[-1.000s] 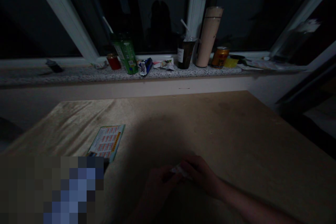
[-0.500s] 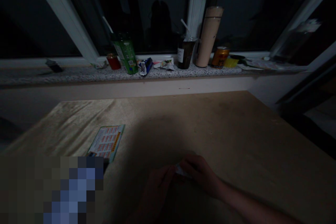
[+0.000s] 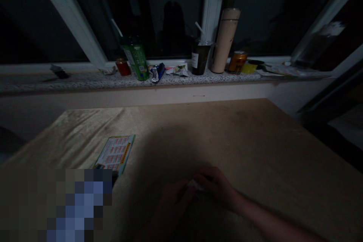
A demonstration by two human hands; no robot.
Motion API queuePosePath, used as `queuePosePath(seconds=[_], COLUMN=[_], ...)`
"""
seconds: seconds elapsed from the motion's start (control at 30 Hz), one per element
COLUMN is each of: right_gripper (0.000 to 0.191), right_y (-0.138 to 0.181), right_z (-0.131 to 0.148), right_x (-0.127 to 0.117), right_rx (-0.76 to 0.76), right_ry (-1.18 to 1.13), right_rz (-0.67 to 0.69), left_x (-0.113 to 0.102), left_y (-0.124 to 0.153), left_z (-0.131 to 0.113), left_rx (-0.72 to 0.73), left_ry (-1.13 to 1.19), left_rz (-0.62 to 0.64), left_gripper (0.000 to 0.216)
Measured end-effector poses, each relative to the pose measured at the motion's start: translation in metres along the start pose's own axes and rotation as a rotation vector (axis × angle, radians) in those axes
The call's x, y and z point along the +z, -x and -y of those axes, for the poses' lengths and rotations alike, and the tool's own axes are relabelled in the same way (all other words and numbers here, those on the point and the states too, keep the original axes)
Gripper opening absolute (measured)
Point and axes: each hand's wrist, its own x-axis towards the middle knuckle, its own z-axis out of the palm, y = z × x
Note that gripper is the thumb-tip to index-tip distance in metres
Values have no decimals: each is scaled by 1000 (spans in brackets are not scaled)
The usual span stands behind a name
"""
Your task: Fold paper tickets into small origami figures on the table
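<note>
Shadow across tan wooden tabletop (image 3: 255,140). Left hand (image 3: 172,201) and right hand (image 3: 219,191) meet at near edge, fingertips of both pinched on small pale crumpled scrap (image 3: 194,185) between them; contact with tabletop unclear.

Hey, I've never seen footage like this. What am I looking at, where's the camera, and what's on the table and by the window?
There is no machine here. A person wears a camera on the head, so the single view looks forward and down at their own hands. The light is dim. The left hand and right hand meet low in the picture and pinch a small pale scrap; it is too dark to tell what it is. Under them is a tan table, with a printed card lying to the left. Behind it, a windowsill holds a green bottle, a red can, a dark cup with a straw, a tall beige tumbler and a gold can.
</note>
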Motion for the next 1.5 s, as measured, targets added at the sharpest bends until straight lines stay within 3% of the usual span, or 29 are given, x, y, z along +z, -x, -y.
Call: queuePosePath(seconds=[0.1, 0.3, 0.47, 0.53, 0.63, 0.83, 0.97, 1.17, 1.33, 1.5], right_gripper=[45, 43, 46, 47, 48, 53, 45, 20, 13, 19], right_y=[-1, -2, 0, 1, 0, -1, 3, 9, 11, 11], right_z=[-1, 4, 4, 2, 2, -3, -8, -3, -1, -1], right_x=[0, 0, -1, -2, -2, 3, 6, 5, 3, 3], right_rx=[30, 1, -21, -7, 5, -24, -52, -176, -241, -324], right_ry=[-7, 7, -7, 10, 19, 73, 146, 194, 152, 114], right_rz=[-11, 33, 49, 39, 55, -61, -184, -264, -227, -223], left_x=[-1, -7, -6, -2, 4, 9, 6, 4, 4, 3], left_y=[-3, -7, -9, -8, -5, -2, -5, -3, -5, -6], left_z=[-2, 0, 4, 8, 14, 23, 17, 14, 13, 7], left_rx=[32, -32, -55, 2, 120, 158, 94, 34, 26, 27], left_ry=[38, 178, 192, 176, 81, -159, -97, 31, 92, 135], left_rz=[19, -146, -161, -200, -244, -204, -196, -145, -147, -133], left_gripper=[34, 32, 32, 32, 50, 45, 38, 40, 37, 35])
